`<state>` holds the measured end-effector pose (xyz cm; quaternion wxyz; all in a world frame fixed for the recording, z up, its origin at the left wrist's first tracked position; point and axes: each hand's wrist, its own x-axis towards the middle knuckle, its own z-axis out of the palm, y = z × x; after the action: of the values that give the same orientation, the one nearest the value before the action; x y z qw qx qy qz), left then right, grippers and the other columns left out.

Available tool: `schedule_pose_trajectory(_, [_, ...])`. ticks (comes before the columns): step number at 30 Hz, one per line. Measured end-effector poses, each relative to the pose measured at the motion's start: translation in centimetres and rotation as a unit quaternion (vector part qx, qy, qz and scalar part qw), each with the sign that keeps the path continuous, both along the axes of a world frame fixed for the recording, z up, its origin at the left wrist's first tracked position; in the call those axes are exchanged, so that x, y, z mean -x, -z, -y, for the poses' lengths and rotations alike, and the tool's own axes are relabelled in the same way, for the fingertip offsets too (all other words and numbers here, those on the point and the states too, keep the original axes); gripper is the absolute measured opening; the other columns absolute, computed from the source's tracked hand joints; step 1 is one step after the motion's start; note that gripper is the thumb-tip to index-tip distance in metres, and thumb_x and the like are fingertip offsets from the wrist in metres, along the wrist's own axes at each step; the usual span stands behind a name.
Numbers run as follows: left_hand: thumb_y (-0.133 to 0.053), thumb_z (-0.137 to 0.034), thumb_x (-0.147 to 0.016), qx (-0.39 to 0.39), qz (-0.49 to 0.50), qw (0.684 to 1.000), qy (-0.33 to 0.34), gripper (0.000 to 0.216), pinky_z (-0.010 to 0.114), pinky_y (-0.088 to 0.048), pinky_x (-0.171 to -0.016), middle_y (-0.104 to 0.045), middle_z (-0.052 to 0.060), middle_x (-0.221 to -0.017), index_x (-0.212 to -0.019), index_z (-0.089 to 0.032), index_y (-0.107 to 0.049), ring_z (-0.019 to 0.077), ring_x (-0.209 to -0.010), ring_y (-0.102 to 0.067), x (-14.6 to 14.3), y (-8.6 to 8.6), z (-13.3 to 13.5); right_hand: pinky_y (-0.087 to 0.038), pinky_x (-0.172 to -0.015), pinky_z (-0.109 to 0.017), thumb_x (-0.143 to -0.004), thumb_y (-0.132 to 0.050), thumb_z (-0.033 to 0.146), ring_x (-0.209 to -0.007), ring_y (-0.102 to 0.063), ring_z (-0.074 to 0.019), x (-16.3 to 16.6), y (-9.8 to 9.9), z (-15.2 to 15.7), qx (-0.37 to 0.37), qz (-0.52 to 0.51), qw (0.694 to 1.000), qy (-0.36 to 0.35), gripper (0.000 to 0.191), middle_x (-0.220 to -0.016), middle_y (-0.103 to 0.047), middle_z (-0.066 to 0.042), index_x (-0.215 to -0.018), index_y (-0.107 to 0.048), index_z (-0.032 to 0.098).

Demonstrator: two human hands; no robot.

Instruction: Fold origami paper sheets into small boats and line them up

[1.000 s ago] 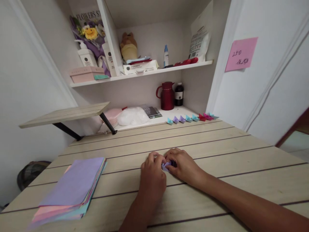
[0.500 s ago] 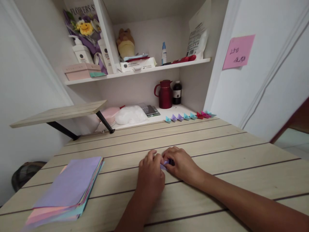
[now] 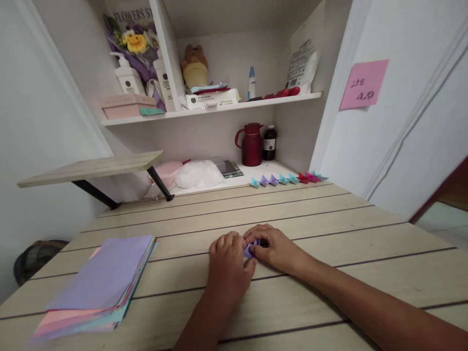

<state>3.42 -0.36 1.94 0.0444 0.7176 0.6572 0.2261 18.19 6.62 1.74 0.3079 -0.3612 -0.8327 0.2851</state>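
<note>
A small folded purple paper (image 3: 250, 250) lies on the wooden table (image 3: 329, 234), pinched between both my hands. My left hand (image 3: 227, 265) curls over its left side with fingers closed on it. My right hand (image 3: 275, 247) presses and grips its right side. Most of the paper is hidden under my fingers. A stack of coloured paper sheets (image 3: 100, 282), purple on top, lies at the table's left front.
A row of several small folded paper boats (image 3: 288, 178) stands along the table's far edge. Behind are shelves with a red jug (image 3: 252, 144), a dark bottle (image 3: 270, 142), a white bag (image 3: 199, 174) and boxes. A small raised wooden shelf (image 3: 95, 168) sits at left. A pink note (image 3: 363, 84) is stuck on the wall.
My hands stay together on the purple paper, fingers shifting slightly; the view has shifted a little.
</note>
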Motion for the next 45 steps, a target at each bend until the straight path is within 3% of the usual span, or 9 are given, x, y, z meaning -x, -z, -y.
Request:
schedule_pose_trajectory(5, [-0.063,-0.027,-0.077,0.0,0.01,1.0,-0.001,0.025,0.043,-0.032,-0.1,-0.06,0.007,-0.119,-0.1,-0.023,-0.056,0.0271,-0.114,-0.05,-0.1,-0.1,0.0,-0.044,-0.092,-0.036,-0.067,-0.054,0.008,-0.096,-0.063,-0.0218,-0.2,-0.2,-0.1,0.027,-0.009,1.0,-0.011,0.029,-0.095,-0.074,0.0,-0.078,-0.074,0.026])
schedule_pose_trajectory(12, [-0.061,-0.029,-0.078,-0.014,-0.006,1.0,0.007,0.017,0.044,-0.035,-0.095,-0.06,0.007,-0.115,-0.093,-0.022,-0.056,0.0275,-0.109,-0.051,-0.1,0.4,-0.1,-0.043,-0.089,-0.036,-0.064,-0.051,0.002,-0.093,-0.061,-0.0218,-0.1,0.0,0.0,0.003,0.009,1.0,-0.004,0.036,-0.091,-0.074,0.0,-0.08,-0.074,0.025])
schedule_pose_trajectory(20, [-0.06,-0.027,-0.078,-0.016,0.009,1.0,0.009,0.018,0.046,-0.034,-0.097,-0.06,0.007,-0.117,-0.095,-0.023,-0.056,0.0272,-0.11,-0.05,-0.1,0.6,-0.1,-0.045,-0.08,-0.03,-0.068,-0.051,0.0,-0.087,-0.061,-0.0188,0.0,0.0,0.0,-0.027,0.025,0.999,-0.016,0.03,-0.088,-0.07,-0.002,-0.082,-0.068,0.022])
schedule_pose_trajectory(31, [-0.056,-0.026,-0.081,0.005,0.013,1.0,0.013,0.015,0.046,-0.027,-0.105,-0.056,0.005,-0.127,-0.095,-0.025,-0.059,0.0251,-0.121,-0.046,0.1,0.6,-0.1,-0.04,-0.074,-0.029,-0.077,-0.055,0.011,-0.093,-0.059,-0.0219,-0.3,-1.9,0.3,-0.113,0.233,0.966,0.019,0.02,-0.093,-0.067,-0.003,-0.085,-0.067,0.025])
schedule_pose_trajectory(39, [-0.063,-0.03,-0.078,0.041,0.024,0.999,0.001,0.027,0.045,-0.03,-0.102,-0.058,0.005,-0.126,-0.104,-0.026,-0.06,0.0272,-0.119,-0.047,0.3,-0.4,-0.4,-0.04,-0.078,-0.03,-0.075,-0.054,0.01,-0.093,-0.059,-0.0223,0.3,-1.0,0.6,-0.096,0.182,0.975,0.079,0.021,-0.093,-0.069,-0.004,-0.085,-0.067,0.021])
schedule_pose_trajectory(45, [-0.06,-0.022,-0.08,0.025,0.037,0.999,0.011,0.016,0.042,-0.031,-0.098,-0.063,0.0,-0.117,-0.095,-0.027,-0.062,0.0233,-0.113,-0.051,0.5,-0.3,-0.5,-0.04,-0.077,-0.035,-0.076,-0.053,0.011,-0.089,-0.06,-0.0262,0.3,-1.9,0.5,-0.121,0.208,0.97,0.041,0.019,-0.089,-0.069,-0.009,-0.083,-0.069,0.02])
